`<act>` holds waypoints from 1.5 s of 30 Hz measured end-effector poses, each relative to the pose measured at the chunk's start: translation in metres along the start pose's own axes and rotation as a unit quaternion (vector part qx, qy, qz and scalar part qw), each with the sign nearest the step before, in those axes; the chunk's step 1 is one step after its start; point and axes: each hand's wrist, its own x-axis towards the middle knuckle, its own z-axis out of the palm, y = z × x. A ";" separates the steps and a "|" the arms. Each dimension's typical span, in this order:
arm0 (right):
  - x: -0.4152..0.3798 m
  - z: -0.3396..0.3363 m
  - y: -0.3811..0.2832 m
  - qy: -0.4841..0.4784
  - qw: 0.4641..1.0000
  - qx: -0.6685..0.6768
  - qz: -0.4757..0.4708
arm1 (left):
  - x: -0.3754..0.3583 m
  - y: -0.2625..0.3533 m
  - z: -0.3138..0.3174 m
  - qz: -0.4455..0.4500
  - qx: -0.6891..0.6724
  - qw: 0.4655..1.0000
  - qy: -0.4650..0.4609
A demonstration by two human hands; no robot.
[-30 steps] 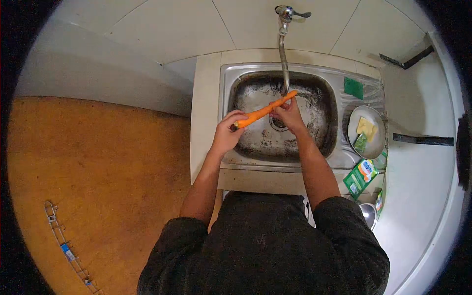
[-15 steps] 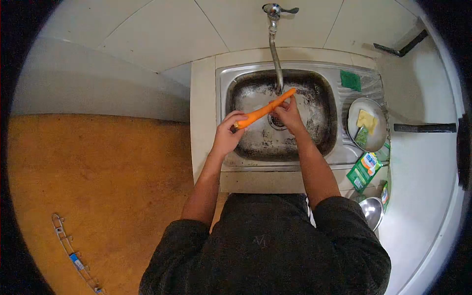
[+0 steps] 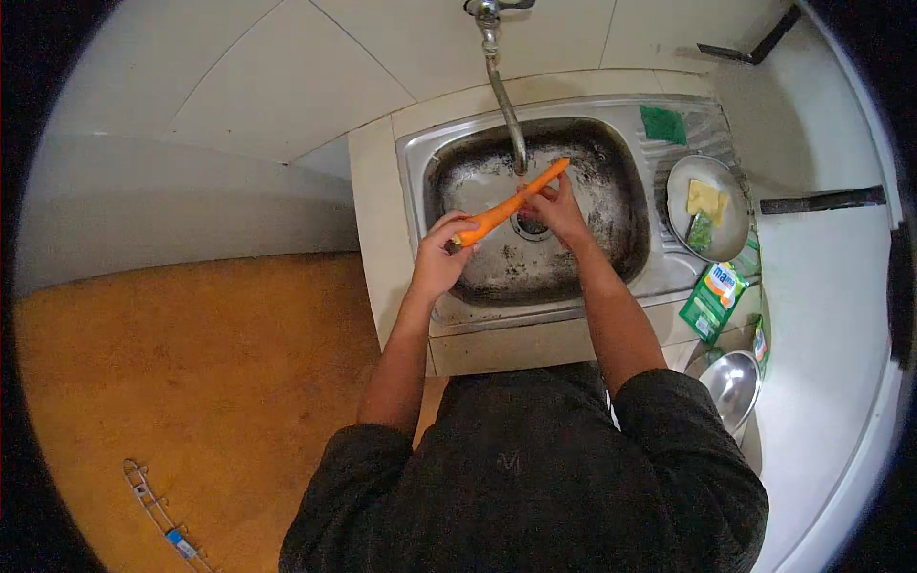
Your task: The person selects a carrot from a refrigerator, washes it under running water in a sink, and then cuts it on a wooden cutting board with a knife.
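A long orange carrot [image 3: 501, 212] is held at a slant over the sink basin [image 3: 592, 258], its thick end low on the left and its thin tip up on the right. My left hand [image 3: 442, 253] is closed around the thick end. Nearer the tip, my right hand [image 3: 559, 212] grips the carrot from below, its fingers partly hidden behind it. Just above the carrot ends the spout of the metal faucet [image 3: 506, 105]. Under my right hand lies the drain [image 3: 531, 227], partly covered.
On the drainboard at right lie a green scouring pad [image 3: 663, 125] and a pale bowl [image 3: 676, 196] holding yellow sponge pieces. A green detergent packet [image 3: 707, 310] and a steel bowl [image 3: 734, 387] are nearer me. A metal hook rack [image 3: 158, 511] lies on the brown floor.
The camera view has tilted and shifted slightly, so the sink and faucet appear higher and turned. Both hands keep hold of the carrot in nearly the same pose.
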 end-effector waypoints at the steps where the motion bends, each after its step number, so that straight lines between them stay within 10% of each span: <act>1: 0.000 -0.001 0.000 0.000 1.000 -0.017 -0.003 | 0.002 0.000 0.001 0.003 -0.003 1.000 -0.004; 45: 0.006 0.013 -0.015 0.007 1.000 -0.001 0.017 | 0.013 -0.011 -0.001 0.039 0.020 0.999 0.008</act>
